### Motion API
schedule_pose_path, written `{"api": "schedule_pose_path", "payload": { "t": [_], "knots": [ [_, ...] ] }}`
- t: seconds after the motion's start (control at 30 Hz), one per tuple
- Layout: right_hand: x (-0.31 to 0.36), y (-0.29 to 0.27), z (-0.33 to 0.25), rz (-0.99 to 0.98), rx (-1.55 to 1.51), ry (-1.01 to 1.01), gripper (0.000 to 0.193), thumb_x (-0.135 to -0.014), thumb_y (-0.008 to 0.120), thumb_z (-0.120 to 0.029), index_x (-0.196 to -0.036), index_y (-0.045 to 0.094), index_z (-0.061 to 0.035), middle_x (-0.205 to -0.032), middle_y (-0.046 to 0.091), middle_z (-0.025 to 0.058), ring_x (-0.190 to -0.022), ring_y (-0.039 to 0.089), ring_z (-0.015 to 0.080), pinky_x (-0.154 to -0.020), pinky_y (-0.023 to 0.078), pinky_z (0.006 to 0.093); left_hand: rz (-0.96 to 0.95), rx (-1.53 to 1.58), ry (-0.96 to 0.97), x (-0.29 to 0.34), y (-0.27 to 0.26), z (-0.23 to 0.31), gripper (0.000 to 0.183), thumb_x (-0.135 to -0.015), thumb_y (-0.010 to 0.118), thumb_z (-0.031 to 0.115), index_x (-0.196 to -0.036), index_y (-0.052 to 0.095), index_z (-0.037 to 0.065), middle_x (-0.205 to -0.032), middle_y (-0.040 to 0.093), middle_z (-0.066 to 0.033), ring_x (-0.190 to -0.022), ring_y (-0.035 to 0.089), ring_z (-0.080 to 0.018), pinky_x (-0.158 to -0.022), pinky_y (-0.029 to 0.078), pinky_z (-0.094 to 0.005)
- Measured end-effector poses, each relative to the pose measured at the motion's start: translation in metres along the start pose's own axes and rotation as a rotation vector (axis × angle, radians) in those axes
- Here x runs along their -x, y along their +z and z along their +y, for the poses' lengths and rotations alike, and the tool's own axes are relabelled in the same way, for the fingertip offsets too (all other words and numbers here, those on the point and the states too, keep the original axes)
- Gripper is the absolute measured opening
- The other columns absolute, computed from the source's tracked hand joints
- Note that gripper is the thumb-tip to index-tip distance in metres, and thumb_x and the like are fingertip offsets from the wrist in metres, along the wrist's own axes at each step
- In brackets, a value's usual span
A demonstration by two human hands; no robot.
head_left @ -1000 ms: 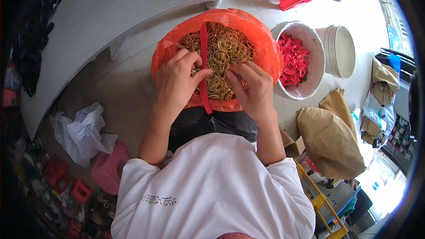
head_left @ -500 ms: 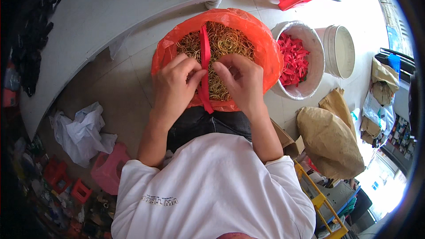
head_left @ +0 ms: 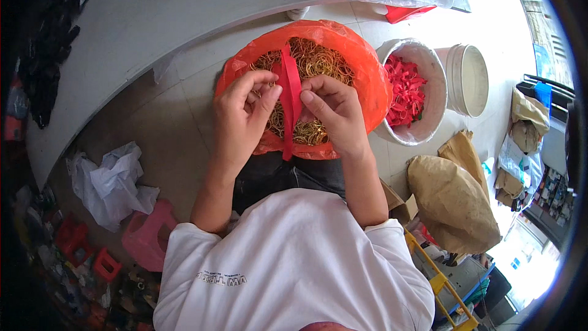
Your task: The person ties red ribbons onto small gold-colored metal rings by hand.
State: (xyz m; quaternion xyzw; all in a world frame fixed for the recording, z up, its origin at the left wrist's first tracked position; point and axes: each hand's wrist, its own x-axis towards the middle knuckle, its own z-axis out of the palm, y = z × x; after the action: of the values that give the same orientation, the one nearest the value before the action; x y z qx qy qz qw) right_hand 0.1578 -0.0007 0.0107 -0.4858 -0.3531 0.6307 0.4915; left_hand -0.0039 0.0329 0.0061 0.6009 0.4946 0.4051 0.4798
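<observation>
A long red ribbon strip (head_left: 289, 99) runs upright between my two hands, over an orange plastic bag (head_left: 367, 67) full of yellow-brown rubber bands (head_left: 318, 61). My left hand (head_left: 244, 115) pinches the strip's left edge with thumb and fingers. My right hand (head_left: 334, 113) pinches its right edge at about the same height. Both hands hover just above the bag's near rim, close together. Whether a rubber band is held in the fingers cannot be made out.
A white bucket (head_left: 429, 73) with red ribbon pieces (head_left: 404, 89) stands right of the bag, an empty white bucket (head_left: 468, 79) beyond it. Brown sacks (head_left: 453, 202) lie at the right. A grey table (head_left: 153, 18) curves behind. Crumpled white plastic (head_left: 107, 181) and a pink stool (head_left: 144, 239) are at the left.
My hands have drawn closer together around the red strip, fingers now pinching it from both sides. The strip stays upright over the bag.
</observation>
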Motion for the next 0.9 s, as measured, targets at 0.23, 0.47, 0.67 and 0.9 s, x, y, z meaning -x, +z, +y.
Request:
{"api": "schedule_pose_path", "payload": {
  "t": [0.23, 0.47, 0.67, 0.9],
  "knots": [
    [0.002, -0.001, -0.003, -0.083, -0.055, 0.007, 0.008, -0.089, 0.053, -0.007, -0.093, 0.055, 0.0002, -0.082, 0.057, -0.0001, -0.070, 0.054, 0.0053, -0.062, 0.047, 0.0197, -0.157, 0.239, -0.133, -0.007, -0.003, -0.008, 0.024, -0.084, 0.062, 0.012, -0.103, 0.057, -0.002, -0.080, 0.059, -0.0023, -0.061, 0.053, -0.0032, -0.055, 0.043, -0.0170],
    [0.004, -0.009, 0.001, -0.159, -0.160, -0.019, 0.013, -0.088, 0.055, -0.013, -0.092, 0.056, -0.0009, -0.080, 0.057, 0.0001, -0.070, 0.054, 0.0056, -0.063, 0.046, 0.0206, -0.162, 0.307, -0.161, -0.010, 0.004, -0.004, 0.023, -0.082, 0.064, 0.009, -0.102, 0.056, -0.001, -0.078, 0.057, -0.0016, -0.060, 0.053, -0.0030, -0.054, 0.043, -0.0175],
    [0.011, -0.017, -0.001, -0.324, -0.316, -0.142, 0.011, -0.087, 0.056, -0.011, -0.090, 0.057, -0.0006, -0.078, 0.057, 0.0036, -0.068, 0.055, 0.0096, -0.061, 0.045, 0.0227, -0.108, 0.090, -0.078, -0.018, 0.006, -0.006, 0.011, -0.080, 0.065, 0.007, -0.085, 0.059, -0.001, -0.069, 0.056, 0.0004, -0.056, 0.050, -0.0034, -0.052, 0.041, -0.0186],
    [0.002, 0.001, -0.013, 0.209, 0.714, -0.271, 0.022, -0.079, 0.063, -0.013, -0.095, 0.057, 0.0006, -0.091, 0.058, 0.0104, -0.074, 0.058, 0.0207, -0.067, 0.047, 0.0313, -0.047, 0.268, -0.094, -0.020, -0.006, -0.004, 0.013, -0.081, 0.066, 0.008, -0.076, 0.058, 0.000, -0.064, 0.053, 0.0036, -0.057, 0.047, -0.0013, -0.050, 0.037, -0.0177]
  ]
}}
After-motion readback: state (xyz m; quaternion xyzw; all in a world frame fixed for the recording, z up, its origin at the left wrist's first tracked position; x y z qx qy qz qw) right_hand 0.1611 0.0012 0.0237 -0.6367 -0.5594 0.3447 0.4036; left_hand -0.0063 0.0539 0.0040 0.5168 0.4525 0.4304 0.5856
